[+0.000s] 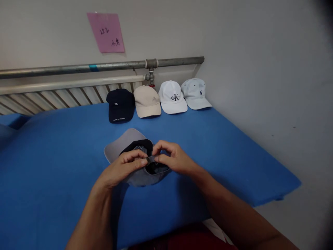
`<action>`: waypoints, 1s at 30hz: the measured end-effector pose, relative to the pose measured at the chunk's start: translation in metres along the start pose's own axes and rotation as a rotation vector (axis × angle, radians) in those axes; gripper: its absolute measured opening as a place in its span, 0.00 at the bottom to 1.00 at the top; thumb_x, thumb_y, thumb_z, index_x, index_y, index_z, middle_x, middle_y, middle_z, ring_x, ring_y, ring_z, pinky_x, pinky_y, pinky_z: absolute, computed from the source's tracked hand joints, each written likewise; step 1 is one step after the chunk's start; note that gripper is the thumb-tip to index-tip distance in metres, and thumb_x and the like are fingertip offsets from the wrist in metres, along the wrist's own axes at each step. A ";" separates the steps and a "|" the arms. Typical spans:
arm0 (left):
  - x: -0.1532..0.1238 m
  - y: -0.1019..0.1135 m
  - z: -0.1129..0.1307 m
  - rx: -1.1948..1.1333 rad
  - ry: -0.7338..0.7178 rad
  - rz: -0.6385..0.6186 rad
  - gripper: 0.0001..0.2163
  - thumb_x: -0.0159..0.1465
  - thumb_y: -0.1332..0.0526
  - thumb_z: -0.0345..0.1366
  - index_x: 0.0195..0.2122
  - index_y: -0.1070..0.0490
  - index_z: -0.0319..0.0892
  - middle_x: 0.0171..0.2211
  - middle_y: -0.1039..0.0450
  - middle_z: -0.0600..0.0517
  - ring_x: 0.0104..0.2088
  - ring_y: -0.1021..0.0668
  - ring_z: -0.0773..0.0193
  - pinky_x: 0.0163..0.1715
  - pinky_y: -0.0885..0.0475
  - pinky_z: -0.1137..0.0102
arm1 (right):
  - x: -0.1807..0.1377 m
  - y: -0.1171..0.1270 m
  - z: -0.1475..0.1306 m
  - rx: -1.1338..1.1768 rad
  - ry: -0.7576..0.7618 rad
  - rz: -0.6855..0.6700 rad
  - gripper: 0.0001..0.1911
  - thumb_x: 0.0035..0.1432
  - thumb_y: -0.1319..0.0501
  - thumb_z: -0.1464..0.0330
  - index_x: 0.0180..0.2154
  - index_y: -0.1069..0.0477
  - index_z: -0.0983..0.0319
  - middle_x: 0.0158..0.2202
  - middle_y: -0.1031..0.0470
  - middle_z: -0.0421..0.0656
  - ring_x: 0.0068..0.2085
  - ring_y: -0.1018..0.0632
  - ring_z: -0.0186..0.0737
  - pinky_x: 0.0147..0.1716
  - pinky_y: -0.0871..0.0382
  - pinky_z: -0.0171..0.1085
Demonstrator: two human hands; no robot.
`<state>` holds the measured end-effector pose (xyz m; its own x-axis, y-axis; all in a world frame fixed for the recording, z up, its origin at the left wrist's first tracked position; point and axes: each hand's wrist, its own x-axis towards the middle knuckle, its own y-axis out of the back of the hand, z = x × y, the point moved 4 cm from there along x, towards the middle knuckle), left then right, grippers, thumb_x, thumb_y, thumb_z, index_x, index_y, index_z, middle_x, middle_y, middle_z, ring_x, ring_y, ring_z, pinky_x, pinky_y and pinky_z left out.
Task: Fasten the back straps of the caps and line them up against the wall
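Note:
A grey baseball cap (125, 142) lies upside down on the blue mat (65, 156), its brim pointing away from me and its dark lining showing. My left hand (122, 168) and my right hand (173, 158) both pinch the cap's back strap (151, 159), thumb and fingers pressed together on it from either side. The strap runs between the two pinches over the cap's opening.
Several caps stand in a row at the mat's far edge: a navy cap (120, 105), a beige cap (147, 101), a white cap (171, 97) with a logo, a pale cap (195, 93). Metal pipes (104, 66), a radiator and a pink note (106, 32) are on the wall behind.

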<state>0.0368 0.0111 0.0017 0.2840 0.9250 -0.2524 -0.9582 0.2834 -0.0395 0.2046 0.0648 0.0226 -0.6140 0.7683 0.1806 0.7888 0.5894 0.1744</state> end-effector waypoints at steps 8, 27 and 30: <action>-0.011 0.010 0.002 -0.095 -0.166 -0.181 0.05 0.59 0.36 0.36 0.35 0.23 0.41 0.35 0.22 0.49 0.37 0.22 0.61 0.39 0.30 0.70 | 0.007 0.024 0.023 -0.197 -0.094 0.246 0.06 0.55 0.43 0.70 0.36 0.29 0.62 0.33 0.27 0.41 0.34 0.28 0.35 0.37 0.33 0.37; -0.040 0.004 0.035 -0.549 -1.021 -0.710 0.09 0.56 0.39 0.38 0.23 0.39 0.45 0.15 0.32 0.60 0.21 0.26 0.68 0.31 0.27 0.71 | 0.001 -0.013 0.007 -0.459 0.414 -0.290 0.08 0.52 0.43 0.76 0.34 0.29 0.61 0.55 0.30 0.47 0.61 0.37 0.46 0.60 0.45 0.50; -0.044 0.028 0.034 -0.649 -1.132 -0.431 0.08 0.60 0.43 0.42 0.27 0.31 0.47 0.23 0.24 0.61 0.26 0.24 0.69 0.25 0.30 0.75 | -0.006 -0.015 -0.011 -0.359 0.505 -0.238 0.09 0.53 0.45 0.74 0.36 0.29 0.61 0.42 0.23 0.44 0.50 0.27 0.42 0.60 0.45 0.50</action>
<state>-0.0016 -0.0129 0.0445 0.1337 0.5824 0.8018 -0.5428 0.7200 -0.4325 0.1963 0.0491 0.0292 -0.7770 0.3644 0.5133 0.6252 0.5421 0.5616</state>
